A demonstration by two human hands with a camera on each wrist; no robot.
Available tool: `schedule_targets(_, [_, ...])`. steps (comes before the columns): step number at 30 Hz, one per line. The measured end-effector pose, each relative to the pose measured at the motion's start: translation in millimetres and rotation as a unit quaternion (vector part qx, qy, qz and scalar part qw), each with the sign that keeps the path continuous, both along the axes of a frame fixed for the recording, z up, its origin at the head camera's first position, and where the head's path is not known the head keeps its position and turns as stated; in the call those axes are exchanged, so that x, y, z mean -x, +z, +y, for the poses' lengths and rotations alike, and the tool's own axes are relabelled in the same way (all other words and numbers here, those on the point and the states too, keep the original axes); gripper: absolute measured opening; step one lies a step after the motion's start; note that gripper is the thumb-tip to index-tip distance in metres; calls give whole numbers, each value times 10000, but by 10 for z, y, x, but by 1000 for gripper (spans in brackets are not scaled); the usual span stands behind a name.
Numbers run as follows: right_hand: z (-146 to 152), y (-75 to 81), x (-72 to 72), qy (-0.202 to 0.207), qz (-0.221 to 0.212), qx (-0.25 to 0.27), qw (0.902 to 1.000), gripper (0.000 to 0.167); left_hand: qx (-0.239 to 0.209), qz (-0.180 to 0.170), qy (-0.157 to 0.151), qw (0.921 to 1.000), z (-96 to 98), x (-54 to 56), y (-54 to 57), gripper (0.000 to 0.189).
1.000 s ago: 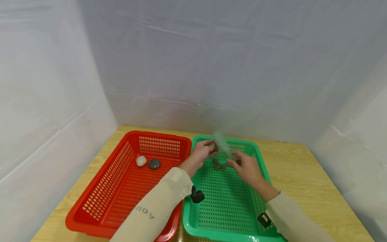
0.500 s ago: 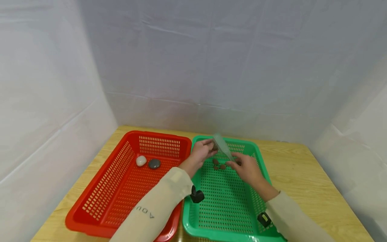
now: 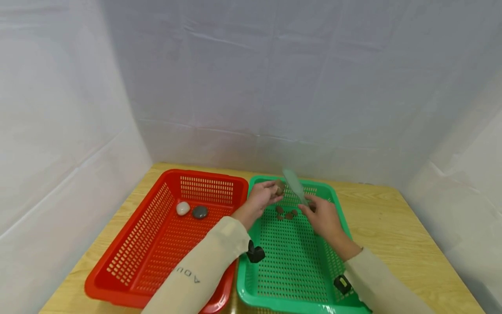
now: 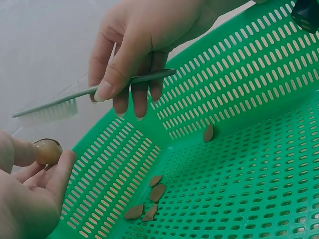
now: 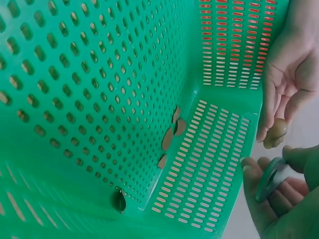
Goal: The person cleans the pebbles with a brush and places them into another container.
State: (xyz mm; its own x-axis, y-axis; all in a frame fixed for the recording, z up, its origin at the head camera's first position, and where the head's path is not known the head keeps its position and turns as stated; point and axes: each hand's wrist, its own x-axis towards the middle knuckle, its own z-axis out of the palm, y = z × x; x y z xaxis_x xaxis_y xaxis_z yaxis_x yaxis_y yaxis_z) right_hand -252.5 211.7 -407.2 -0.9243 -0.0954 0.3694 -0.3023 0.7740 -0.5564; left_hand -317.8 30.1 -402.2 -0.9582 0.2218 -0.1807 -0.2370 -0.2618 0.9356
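Above the far end of the green basket [image 3: 290, 261], my left hand [image 3: 259, 198] holds a yellowish-brown stone [image 4: 48, 151] between thumb and fingers. My right hand [image 3: 322, 218] pinches the handle of a pale green brush [image 3: 293, 183]. In the left wrist view the brush's bristles [image 4: 55, 112] face down, a small gap above the stone. Several brown flakes [image 4: 157, 192] lie on the basket floor below the hands. The right wrist view shows the brush handle [image 5: 269, 181] across the right fingers; the brush head is hidden there.
A red basket [image 3: 96, 272] stands to the left, close beside the green one. In it sit a white stone [image 3: 182, 208] and a dark grey stone [image 3: 200, 212]. Both baskets rest on a wooden table [image 3: 392, 244], with pale sheeting [image 3: 251, 87] hanging around it.
The brush moves to and fro at the stone and has now shifted right, away from it. My right hand has shifted slightly right; a further brown flake now shows. The left hand stays put.
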Motion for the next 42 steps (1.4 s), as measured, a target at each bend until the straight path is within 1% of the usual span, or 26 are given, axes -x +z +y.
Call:
schedule_targets(2, [-8, 1, -3, 159, -4, 6, 9999, 39, -15, -27, 15, 10000, -1, -5, 9, 40])
schedule_targets(6, [-28, -3, -13, 411, -145, -21, 9990, 41, 53, -1, 43, 10000, -5, -14, 17, 40])
schedule_targets(9, [-34, -6, -15, 454, -239, -63, 9987, 42, 67, 39, 42, 10000, -8, -19, 20, 42])
schedule_targets(16, [-25, -6, -11, 501, -254, -76, 9984, 43, 83, 109, 11, 9999, -21, -17, 11, 41])
schedule_targets(20, [-17, 9, -22, 363, -165, -243, 9989, 43, 91, 113, -5, 9999, -18, -23, 12, 41])
schedule_targets(25, [-7, 13, -15, 38, -52, -482, 9988, 40, 79, 73, 38, 9999, -9, -20, 4, 40])
schedule_targets(29, [1, 14, -16, -108, 3, -427, 9990, 37, 82, 93, 37, 9999, -5, -9, -17, 42])
schedule_targets(32, [11, 10, -22, -135, 173, -290, 9993, 36, 64, 104, 26, 9999, -5, -6, -26, 43])
schedule_targets(33, [10, 8, -21, -140, 303, -280, 9991, 35, 66, 106, 26, 9999, -4, -5, -28, 44])
schedule_targets(36, [8, 3, -22, -26, 585, -166, 9981, 35, 64, 101, 38, 9999, -2, -2, -30, 43])
schedule_targets(38, [-3, 2, -20, 72, 634, -132, 9979, 35, 100, 110, 51, 9999, 0, -1, -30, 43])
schedule_targets(39, [-8, 1, -19, 143, 623, -132, 9979, 35, 111, 111, 58, 9999, 2, 1, -31, 42])
schedule_targets(42, [-18, 2, -15, 353, 377, -114, 9986, 36, 164, 131, 67, 9998, 4, 0, -26, 42])
